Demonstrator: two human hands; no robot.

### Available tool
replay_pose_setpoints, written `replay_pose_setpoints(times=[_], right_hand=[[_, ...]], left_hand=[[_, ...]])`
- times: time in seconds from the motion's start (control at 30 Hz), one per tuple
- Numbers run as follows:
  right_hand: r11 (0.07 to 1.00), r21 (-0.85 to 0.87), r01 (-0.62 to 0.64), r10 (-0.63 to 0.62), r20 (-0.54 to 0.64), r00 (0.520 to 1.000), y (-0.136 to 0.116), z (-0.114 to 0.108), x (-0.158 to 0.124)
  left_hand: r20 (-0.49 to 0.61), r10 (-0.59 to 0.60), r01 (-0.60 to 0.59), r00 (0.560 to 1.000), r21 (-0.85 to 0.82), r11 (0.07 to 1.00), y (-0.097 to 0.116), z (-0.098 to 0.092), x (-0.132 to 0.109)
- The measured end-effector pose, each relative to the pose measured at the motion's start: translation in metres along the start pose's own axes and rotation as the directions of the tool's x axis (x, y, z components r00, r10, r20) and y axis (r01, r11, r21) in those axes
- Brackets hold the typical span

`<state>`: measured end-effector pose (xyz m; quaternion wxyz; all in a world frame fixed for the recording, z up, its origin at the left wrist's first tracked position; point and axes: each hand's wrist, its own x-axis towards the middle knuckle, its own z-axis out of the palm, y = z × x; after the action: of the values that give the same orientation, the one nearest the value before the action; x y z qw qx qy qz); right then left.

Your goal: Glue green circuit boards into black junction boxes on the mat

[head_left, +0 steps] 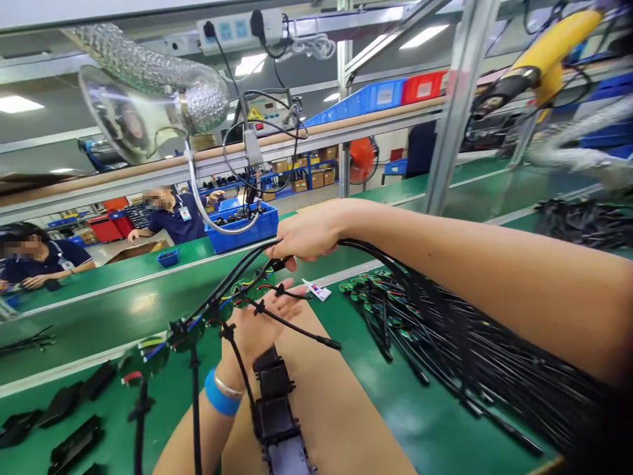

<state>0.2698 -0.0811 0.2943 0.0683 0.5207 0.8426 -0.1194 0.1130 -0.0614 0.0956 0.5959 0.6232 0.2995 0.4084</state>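
My right hand [307, 236] is closed around a bunch of black cables [242, 262] and lifts it over the bench. From the bunch hang several small green circuit boards [185, 335] with coloured wires and short black cable ends. Below and behind the hanging boards, my left hand [260, 323] has its palm up and fingers spread, and it grips nothing; a blue band [222, 394] is on its wrist. A row of black plastic housings [277, 399] lies on a brown cardboard sheet [341, 396], right by the left wrist.
Many black cables with boards [445, 343] are piled on the green bench at right. Loose black covers [74, 422] lie at left. A blue bin [242, 227] stands beyond, with two co-workers [178, 211] behind. Overhead are an extraction hood [131, 115] and a yellow tool [548, 53].
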Motion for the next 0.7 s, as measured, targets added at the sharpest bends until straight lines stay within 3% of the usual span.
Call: replay_pose_setpoints(times=[0.07, 0.17, 0.37, 0.57, 0.63, 0.7], right_hand=[[0.997, 0.072, 0.020, -0.022, 0.025, 0.999, 0.002, 0.002, 0.012], [0.978, 0.209, 0.016, -0.025, 0.042, 0.999, 0.014, 0.007, 0.026], [0.946, 0.287, 0.152, -0.173, 0.047, 0.984, 0.033, 0.029, 0.058], [0.917, 0.351, 0.191, -0.236, 0.092, 0.967, 0.033, 0.045, 0.085], [0.914, 0.330, 0.237, -0.275, 0.073, 0.959, 0.028, 0.049, 0.087], [0.905, 0.326, 0.272, -0.303, 0.045, 0.952, 0.022, 0.056, 0.089]], left_hand=[[0.079, 0.036, -0.017, 0.996, -0.231, 0.973, -0.005, 0.002, -0.010], [0.105, 0.025, 0.028, 0.994, -0.470, 0.882, -0.007, -0.022, -0.032], [-0.004, -0.117, 0.103, 0.993, -0.438, 0.893, -0.002, -0.094, -0.064], [0.029, -0.200, 0.198, 0.979, -0.348, 0.916, 0.006, -0.112, -0.097], [-0.015, -0.164, 0.156, 0.986, -0.242, 0.958, 0.004, -0.119, -0.109], [-0.097, -0.198, 0.190, 0.975, -0.089, 0.978, -0.007, -0.130, -0.108]])
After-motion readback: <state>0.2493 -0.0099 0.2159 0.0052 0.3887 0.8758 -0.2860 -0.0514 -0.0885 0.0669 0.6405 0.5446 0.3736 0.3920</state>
